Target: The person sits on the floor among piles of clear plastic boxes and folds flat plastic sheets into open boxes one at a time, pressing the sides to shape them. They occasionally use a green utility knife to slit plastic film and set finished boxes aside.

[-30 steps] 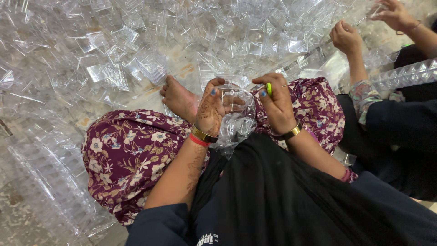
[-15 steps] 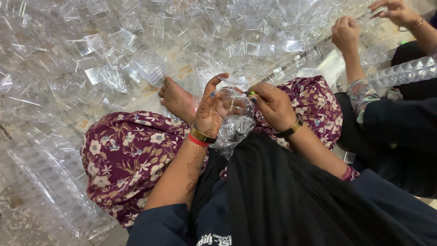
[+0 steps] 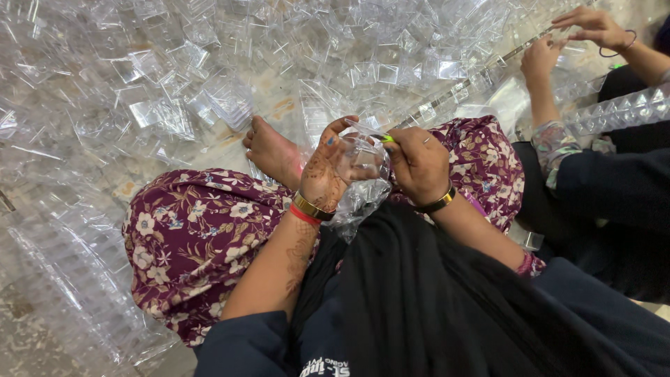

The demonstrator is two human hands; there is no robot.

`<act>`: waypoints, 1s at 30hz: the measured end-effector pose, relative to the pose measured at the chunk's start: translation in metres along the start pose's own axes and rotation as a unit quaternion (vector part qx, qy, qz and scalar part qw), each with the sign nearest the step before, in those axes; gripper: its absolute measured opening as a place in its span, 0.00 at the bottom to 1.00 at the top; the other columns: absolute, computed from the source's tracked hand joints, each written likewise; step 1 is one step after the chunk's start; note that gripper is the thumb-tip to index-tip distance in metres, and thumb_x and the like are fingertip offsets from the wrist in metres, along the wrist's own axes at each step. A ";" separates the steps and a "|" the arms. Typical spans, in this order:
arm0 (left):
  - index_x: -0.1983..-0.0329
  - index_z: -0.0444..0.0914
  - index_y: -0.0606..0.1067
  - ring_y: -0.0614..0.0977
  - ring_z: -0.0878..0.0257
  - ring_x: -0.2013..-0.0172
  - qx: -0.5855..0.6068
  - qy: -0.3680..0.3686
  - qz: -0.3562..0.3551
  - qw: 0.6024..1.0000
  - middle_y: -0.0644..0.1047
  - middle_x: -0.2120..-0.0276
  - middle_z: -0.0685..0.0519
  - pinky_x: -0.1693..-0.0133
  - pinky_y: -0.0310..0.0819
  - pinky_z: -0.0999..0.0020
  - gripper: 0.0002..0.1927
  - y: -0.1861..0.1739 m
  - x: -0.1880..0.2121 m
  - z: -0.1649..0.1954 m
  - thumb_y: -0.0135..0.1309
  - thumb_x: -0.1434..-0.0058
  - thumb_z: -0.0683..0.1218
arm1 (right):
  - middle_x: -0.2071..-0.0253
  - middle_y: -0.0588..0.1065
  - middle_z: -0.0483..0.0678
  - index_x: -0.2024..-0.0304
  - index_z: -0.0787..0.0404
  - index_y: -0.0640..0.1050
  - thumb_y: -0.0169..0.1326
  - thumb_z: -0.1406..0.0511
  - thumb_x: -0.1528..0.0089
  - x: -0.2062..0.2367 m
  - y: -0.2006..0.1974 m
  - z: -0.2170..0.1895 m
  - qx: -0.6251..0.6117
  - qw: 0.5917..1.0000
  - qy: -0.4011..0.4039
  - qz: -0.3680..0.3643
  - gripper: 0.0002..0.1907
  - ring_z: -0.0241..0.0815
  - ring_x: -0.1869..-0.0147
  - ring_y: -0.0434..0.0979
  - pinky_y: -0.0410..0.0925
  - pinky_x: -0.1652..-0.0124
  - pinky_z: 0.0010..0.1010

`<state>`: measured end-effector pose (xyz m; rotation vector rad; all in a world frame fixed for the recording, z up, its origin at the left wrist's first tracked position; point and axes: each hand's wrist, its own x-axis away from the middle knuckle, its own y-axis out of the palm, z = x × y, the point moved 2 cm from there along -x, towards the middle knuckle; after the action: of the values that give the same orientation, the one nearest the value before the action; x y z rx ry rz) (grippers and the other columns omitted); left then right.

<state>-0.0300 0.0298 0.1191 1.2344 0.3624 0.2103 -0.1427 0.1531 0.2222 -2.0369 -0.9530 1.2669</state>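
A crumpled clear plastic bag (image 3: 359,188) is held up between both hands above the lap. The left hand (image 3: 326,174) is cupped against its side, fingers (image 3: 340,129) partly spread along the film. The right hand (image 3: 417,164) is closed, its fingers (image 3: 399,150) pinching the bag's top edge beside a small yellow-green piece (image 3: 386,138). Beyond the fingers, clear plastic containers (image 3: 209,84) are heaped across the floor. A co-worker's hands (image 3: 565,49) are seen far right.
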 end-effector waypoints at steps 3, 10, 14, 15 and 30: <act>0.29 0.39 0.60 0.81 0.42 0.47 0.011 0.004 0.006 1.000 0.74 0.45 0.40 0.50 0.81 0.46 0.30 0.000 0.000 -0.002 0.52 0.27 0.56 | 0.65 0.76 0.53 0.54 0.63 0.78 0.56 0.66 0.30 0.000 -0.002 -0.003 0.022 1.000 0.008 0.017 0.05 0.54 0.62 0.78 0.70 0.61 0.40; 0.32 0.39 0.63 0.77 0.45 0.41 0.021 0.004 0.019 1.000 0.72 0.41 0.43 0.48 0.80 0.43 0.27 0.000 0.001 -0.004 0.53 0.27 0.55 | 0.65 0.76 0.54 0.53 0.64 0.78 0.57 0.66 0.30 0.002 0.007 -0.001 0.036 0.998 -0.010 0.045 0.07 0.54 0.62 0.78 0.70 0.62 0.40; 0.33 0.39 0.65 0.78 0.44 0.43 0.027 0.006 0.015 0.999 0.72 0.41 0.43 0.50 0.80 0.44 0.25 -0.002 0.002 -0.005 0.53 0.28 0.54 | 0.63 0.77 0.55 0.53 0.64 0.77 0.55 0.66 0.29 0.007 0.012 0.005 0.027 0.999 -0.010 0.036 0.07 0.55 0.61 0.79 0.71 0.61 0.41; 0.34 0.39 0.65 0.78 0.44 0.43 0.029 0.005 0.012 0.999 0.72 0.40 0.44 0.50 0.80 0.44 0.24 -0.002 0.002 -0.005 0.54 0.27 0.53 | 0.64 0.77 0.55 0.53 0.65 0.77 0.55 0.66 0.29 0.008 0.014 0.007 0.023 0.999 -0.001 0.026 0.07 0.56 0.61 0.79 0.71 0.62 0.41; 0.37 0.37 0.66 0.77 0.46 0.42 0.020 0.011 0.027 0.999 0.71 0.41 0.48 0.52 0.82 0.44 0.22 -0.013 0.004 -0.005 0.54 0.29 0.51 | 0.69 0.76 0.54 0.56 0.64 0.78 0.53 0.66 0.32 0.016 0.023 0.033 -0.049 0.993 0.052 -0.098 0.07 0.53 0.66 0.78 0.69 0.65 0.39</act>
<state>-0.0284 0.0320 0.1050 1.2839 0.3531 0.2636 -0.1616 0.1554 0.1831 -2.0053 -1.1552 1.0182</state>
